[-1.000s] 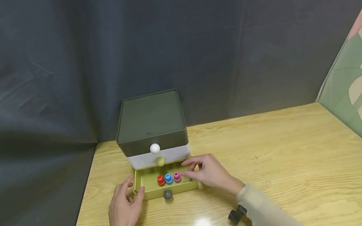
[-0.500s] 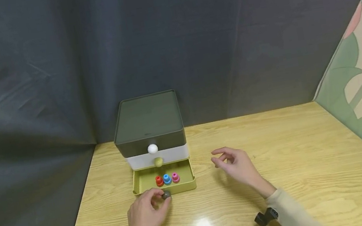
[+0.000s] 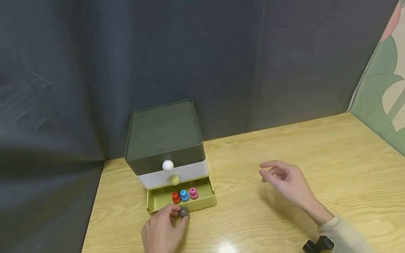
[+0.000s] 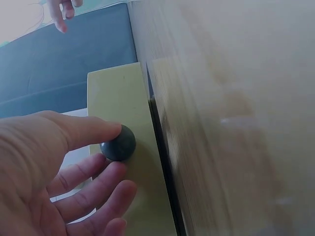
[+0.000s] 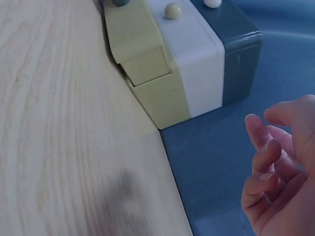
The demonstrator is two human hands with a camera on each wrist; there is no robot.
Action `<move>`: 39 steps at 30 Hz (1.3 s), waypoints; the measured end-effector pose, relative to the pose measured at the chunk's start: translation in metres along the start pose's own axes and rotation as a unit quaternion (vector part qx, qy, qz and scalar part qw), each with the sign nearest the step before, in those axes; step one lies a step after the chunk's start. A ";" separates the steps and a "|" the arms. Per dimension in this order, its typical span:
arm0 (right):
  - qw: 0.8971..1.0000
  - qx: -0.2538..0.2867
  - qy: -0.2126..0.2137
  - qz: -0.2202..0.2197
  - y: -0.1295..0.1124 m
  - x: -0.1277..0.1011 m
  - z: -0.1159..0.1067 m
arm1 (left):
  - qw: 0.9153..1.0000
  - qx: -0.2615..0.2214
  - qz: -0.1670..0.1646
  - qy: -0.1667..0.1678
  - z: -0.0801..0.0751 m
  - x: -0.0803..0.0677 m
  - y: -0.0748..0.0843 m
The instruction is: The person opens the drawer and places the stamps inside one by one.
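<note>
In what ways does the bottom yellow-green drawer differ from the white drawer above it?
The yellow-green drawer is pulled out part way, while the white drawer is pushed in, flush with the cabinet front. The yellow-green drawer shows three small pieces inside, red, blue and pink; the white drawer's inside is hidden. The left hand pinches the yellow-green drawer's dark knob; nobody touches the white drawer's pale yellowish knob. Both have one round knob at the middle of the front.

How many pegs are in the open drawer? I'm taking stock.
3, in a row in the drawer: red peg left, blue peg middle, pink peg right. None seem hidden.
</note>
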State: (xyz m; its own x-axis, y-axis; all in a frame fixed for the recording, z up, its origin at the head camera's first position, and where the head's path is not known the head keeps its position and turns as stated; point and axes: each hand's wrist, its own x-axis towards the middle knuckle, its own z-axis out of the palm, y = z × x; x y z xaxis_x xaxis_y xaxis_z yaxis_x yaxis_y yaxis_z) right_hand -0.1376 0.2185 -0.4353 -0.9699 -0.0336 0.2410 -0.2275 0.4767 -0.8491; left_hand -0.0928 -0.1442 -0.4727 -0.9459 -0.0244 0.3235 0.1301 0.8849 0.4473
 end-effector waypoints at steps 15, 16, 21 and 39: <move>1.000 0.008 0.019 0.022 0.001 -0.012 -0.018 | 1.000 -0.023 -0.012 -0.010 0.003 0.014 -0.006; 1.000 0.005 0.020 0.021 0.002 -0.012 -0.020 | 1.000 -0.025 -0.014 -0.012 0.004 0.015 -0.006; 0.999 0.001 0.023 0.022 0.005 -0.013 -0.028 | 0.999 -0.032 -0.013 -0.015 0.008 0.020 -0.007; 1.000 -0.002 0.010 0.024 0.013 -0.020 -0.026 | 1.000 -0.029 -0.004 0.000 0.013 0.040 -0.011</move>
State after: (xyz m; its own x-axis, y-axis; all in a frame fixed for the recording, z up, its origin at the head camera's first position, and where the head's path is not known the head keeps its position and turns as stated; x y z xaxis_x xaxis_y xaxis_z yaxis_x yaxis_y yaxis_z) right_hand -0.1194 0.2479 -0.4391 -0.9778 0.0075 0.2095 -0.1800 0.4816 -0.8577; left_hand -0.1363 -0.1487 -0.4752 -0.9468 -0.0314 0.3204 0.1397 0.8566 0.4968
